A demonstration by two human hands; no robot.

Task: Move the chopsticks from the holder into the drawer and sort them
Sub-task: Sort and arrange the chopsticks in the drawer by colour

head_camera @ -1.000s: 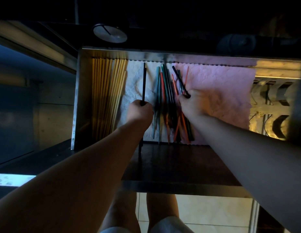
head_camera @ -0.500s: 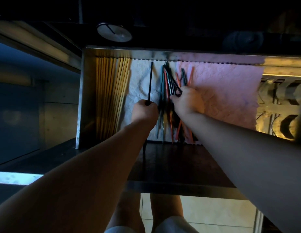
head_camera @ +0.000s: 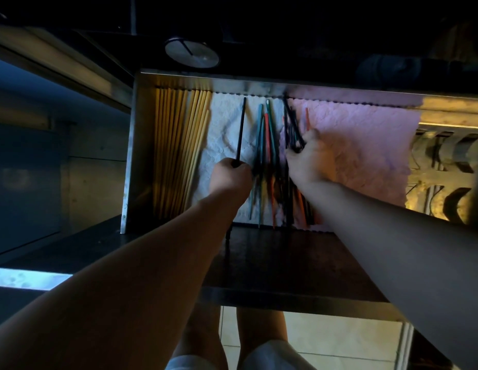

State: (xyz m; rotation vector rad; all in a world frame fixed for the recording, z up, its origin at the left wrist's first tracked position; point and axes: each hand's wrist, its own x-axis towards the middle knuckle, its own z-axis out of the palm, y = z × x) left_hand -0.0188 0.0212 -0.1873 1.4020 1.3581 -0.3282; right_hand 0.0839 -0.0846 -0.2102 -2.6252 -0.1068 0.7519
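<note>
The open metal drawer point(head_camera: 131, 156) is lined with a white cloth point(head_camera: 222, 129) and a pink cloth point(head_camera: 366, 145). A row of yellow wooden chopsticks point(head_camera: 179, 145) lies along its left side. My left hand point(head_camera: 230, 177) is closed around one black chopstick point(head_camera: 241, 126) that points away from me over the white cloth. A loose pile of teal, red and black chopsticks point(head_camera: 267, 145) lies in the middle. My right hand point(head_camera: 310, 161) grips a small bundle of black chopsticks point(head_camera: 292, 126) at the pile's right edge, over the pink cloth.
A round metal lid point(head_camera: 192, 52) sits on the dark counter beyond the drawer. A metal cutlery rack point(head_camera: 446, 166) with curved slots fills the drawer's right part. The drawer's dark front panel point(head_camera: 286, 263) is below my arms, with a tiled floor underneath.
My right hand has shifted right, off the coloured pile and onto the pink cloth, with black chopsticks in it. My left hand still holds its single black chopstick in about the same place.
</note>
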